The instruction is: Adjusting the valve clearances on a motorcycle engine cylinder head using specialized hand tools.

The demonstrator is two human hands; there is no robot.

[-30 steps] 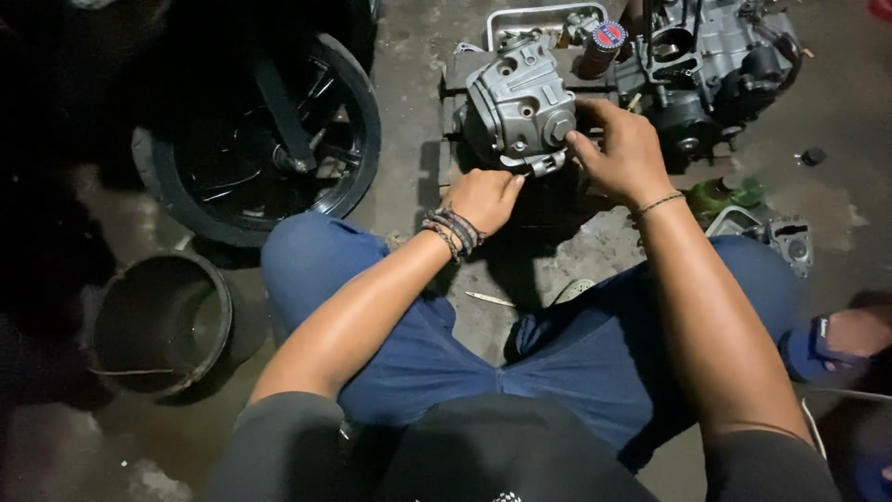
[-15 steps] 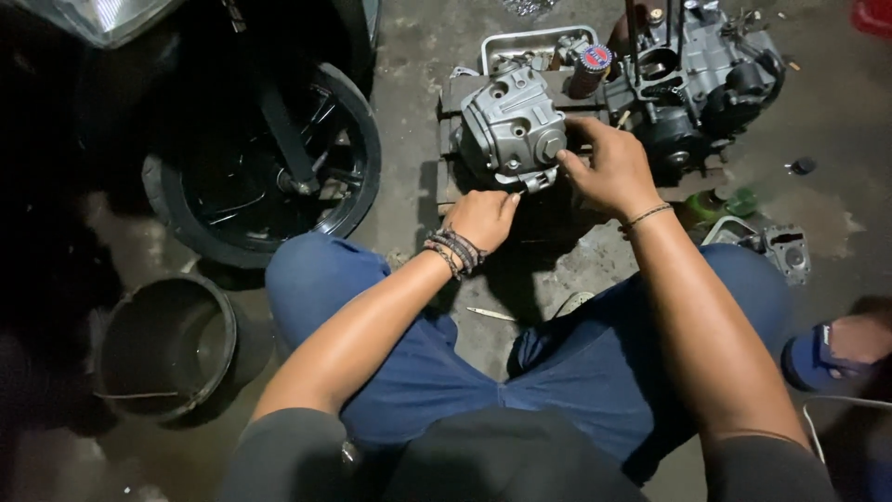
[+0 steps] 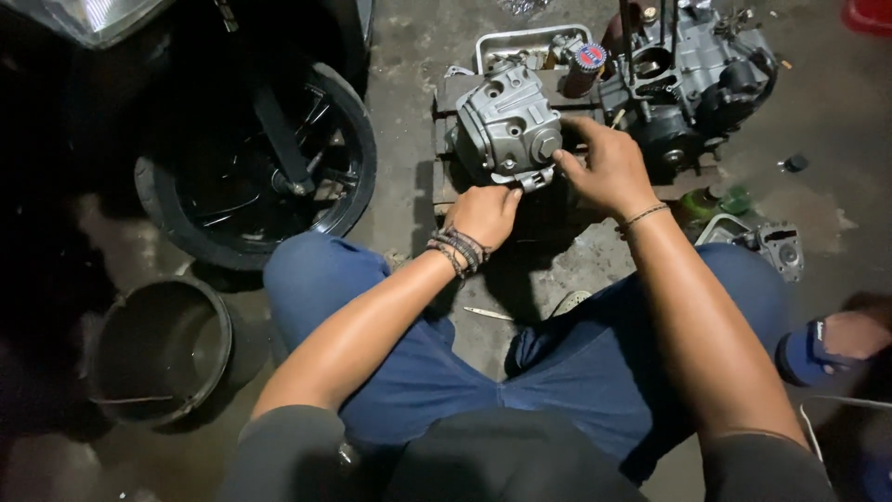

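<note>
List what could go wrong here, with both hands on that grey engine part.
1. The grey engine part sits near the front edge of its low stand; the left hand is under its lower edge and the right hand is at its side, so it could tip off toward the knees.
2. Fingers under the casting could get pinched.
3. The lighting is dim, so the loose pieces on the concrete floor are easily lost or knocked.
</note>
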